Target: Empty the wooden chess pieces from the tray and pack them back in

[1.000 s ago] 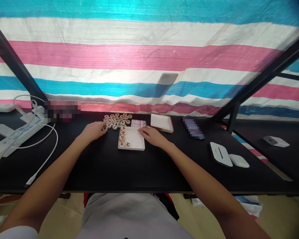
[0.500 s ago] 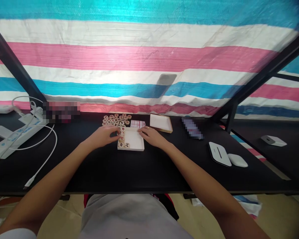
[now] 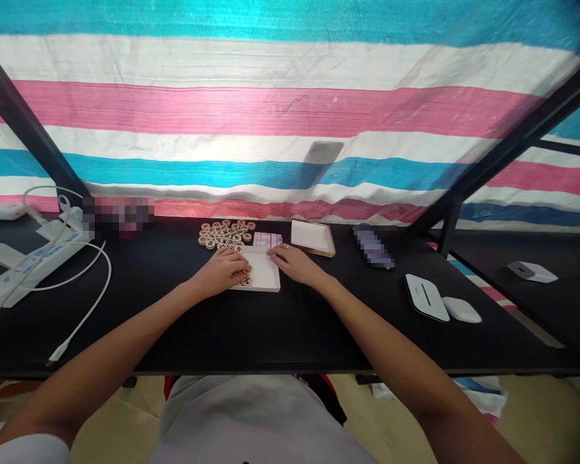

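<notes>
In the head view a shallow white box (image 3: 265, 281) lies on the black desk, with Chinese chess pieces along its left side. My left hand (image 3: 223, 272) is over that side with its fingers closed on a round wooden chess piece (image 3: 247, 266), which is partly covered. Just in front of it lies another piece (image 3: 246, 281), marked in black. A red-marked piece (image 3: 239, 249) shows at the box's back left corner. My right hand (image 3: 294, 263) rests at the right rim, fingers stretched out and holding nothing. Behind the box are many loose pieces (image 3: 226, 231).
The box's lid (image 3: 312, 236) and a folded pink-lined sheet (image 3: 267, 240) lie at the back. On the right are a blurred phone-like object (image 3: 373, 247), a white flat device (image 3: 426, 298) and a white mouse-shaped object (image 3: 461, 310). A power strip (image 3: 33, 264) with cables occupies the left.
My left hand has moved right and slightly toward me over the box, now covering pieces at its left side. My right hand has stayed at the right rim.
</notes>
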`<state>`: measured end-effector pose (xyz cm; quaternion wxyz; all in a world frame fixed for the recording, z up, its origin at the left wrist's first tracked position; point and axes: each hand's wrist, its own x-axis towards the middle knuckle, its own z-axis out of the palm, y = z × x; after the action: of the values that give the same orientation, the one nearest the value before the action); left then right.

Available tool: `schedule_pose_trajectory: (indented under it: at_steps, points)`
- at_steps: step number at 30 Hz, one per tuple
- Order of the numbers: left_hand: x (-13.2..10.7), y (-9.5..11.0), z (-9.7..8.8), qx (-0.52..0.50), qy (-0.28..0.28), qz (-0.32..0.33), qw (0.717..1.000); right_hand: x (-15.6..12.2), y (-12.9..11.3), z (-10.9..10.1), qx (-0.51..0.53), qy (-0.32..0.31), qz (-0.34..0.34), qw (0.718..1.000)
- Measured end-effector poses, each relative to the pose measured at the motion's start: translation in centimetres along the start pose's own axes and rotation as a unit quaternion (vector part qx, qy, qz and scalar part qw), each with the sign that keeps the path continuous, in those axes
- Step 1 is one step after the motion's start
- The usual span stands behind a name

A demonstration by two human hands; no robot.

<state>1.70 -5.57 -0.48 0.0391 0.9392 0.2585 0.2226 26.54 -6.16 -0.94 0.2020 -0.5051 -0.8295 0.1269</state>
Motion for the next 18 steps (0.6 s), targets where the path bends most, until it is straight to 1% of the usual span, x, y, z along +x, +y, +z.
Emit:
schedule_pose_trajectory:
  at_steps: [3, 7, 14, 18]
  points:
    - [0.1, 0.2, -0.2, 0.015, 0.002, -0.004, 1.000, 0.0, 0.0, 0.0, 0.001, 0.001, -0.003, 1.000]
    - [0.1, 0.6, -0.6, 0.047, -0.010, 0.018, 0.999, 0.0, 0.0, 0.0, 0.003, 0.003, -0.005, 1.000]
    - [0.1, 0.9, -1.1, 0.045, -0.033, 0.019, 0.998, -0.1, 0.0, 0.0, 0.004, 0.005, -0.012, 1.000]
    - [-0.1, 1.2, -0.9, 0.050, -0.045, 0.043, 0.997, -0.1, 0.0, 0.0, 0.003, 0.005, -0.012, 1.000]
